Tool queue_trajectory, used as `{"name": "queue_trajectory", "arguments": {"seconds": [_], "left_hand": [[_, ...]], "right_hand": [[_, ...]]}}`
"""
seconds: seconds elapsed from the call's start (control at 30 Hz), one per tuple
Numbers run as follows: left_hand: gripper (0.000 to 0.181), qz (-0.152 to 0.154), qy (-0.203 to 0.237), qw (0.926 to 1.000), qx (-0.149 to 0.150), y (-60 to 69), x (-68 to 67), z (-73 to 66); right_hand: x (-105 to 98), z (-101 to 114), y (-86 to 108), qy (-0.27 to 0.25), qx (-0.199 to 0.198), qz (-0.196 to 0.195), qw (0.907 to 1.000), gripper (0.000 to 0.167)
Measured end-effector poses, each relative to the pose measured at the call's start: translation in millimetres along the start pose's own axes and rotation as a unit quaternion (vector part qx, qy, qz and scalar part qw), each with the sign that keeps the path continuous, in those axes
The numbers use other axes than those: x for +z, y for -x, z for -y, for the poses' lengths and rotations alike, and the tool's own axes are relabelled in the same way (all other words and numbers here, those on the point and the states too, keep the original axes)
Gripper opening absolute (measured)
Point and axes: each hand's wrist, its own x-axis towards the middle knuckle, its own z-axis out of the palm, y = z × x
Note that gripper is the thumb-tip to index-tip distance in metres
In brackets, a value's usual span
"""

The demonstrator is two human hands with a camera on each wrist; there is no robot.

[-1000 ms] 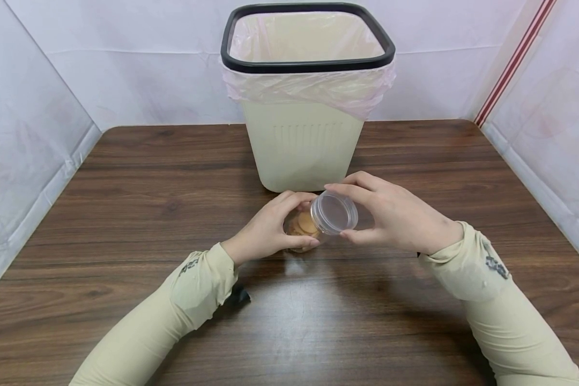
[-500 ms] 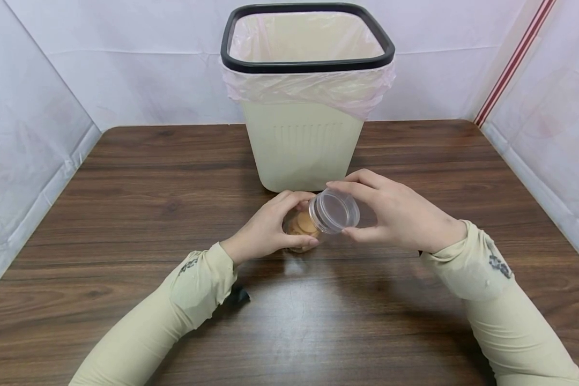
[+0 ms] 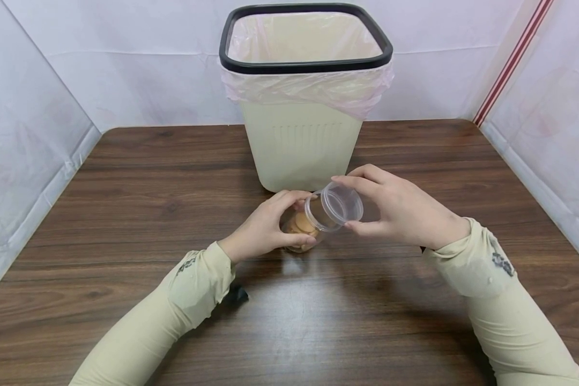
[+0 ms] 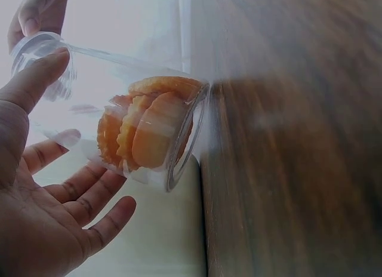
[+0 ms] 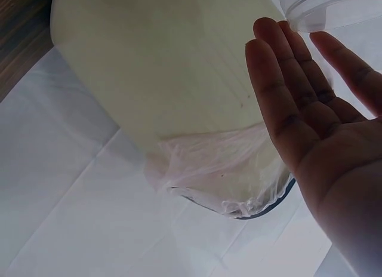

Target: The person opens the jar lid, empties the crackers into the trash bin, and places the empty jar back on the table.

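The left hand (image 3: pixel 265 228) grips the tilted jar (image 3: pixel 313 221) of biscuits (image 4: pixel 149 128), roughly midway between the left and right edges of the desk (image 3: pixel 294 321), in front of the bin (image 3: pixel 304 145). At the jar's mouth, the lid (image 3: pixel 343 203) is pinched by the right hand (image 3: pixel 398 206).

The head camera looked forward and down across the table (image 3: pixel 289 332). From close up, wrist cameras faced the left hand (image 4: pixel 51 214) and right hand (image 5: pixel 343 154), both catching part of the bin (image 5: pixel 164 68).
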Motion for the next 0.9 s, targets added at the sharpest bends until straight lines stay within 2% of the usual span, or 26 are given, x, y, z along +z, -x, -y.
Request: {"name": "queue_trajectory", "arguments": {"seconds": [0.2, 0.43, 0.9], "left_hand": [[0.067, 0.007, 0.001, 1.0000, -0.002, 0.1, -2.1, 2.3], [0.066, 0.014, 0.018, 0.9996, 0.014, -0.2, -4.2, 4.4], [0.064, 0.038, 0.065, 0.9970, -0.015, 0.4, -8.5, 11.4]], "right_hand": [[-1.0, -1.5, 0.3, 0.009, 0.001, -0.008, 0.9999, 0.061], [-1.7, -2.8, 0.9, 0.016, 0.007, -0.005, 0.9998, 0.061], [-4.7, -3.5, 1.1, 0.025, 0.014, 0.003, 0.9996, 0.059]]}}
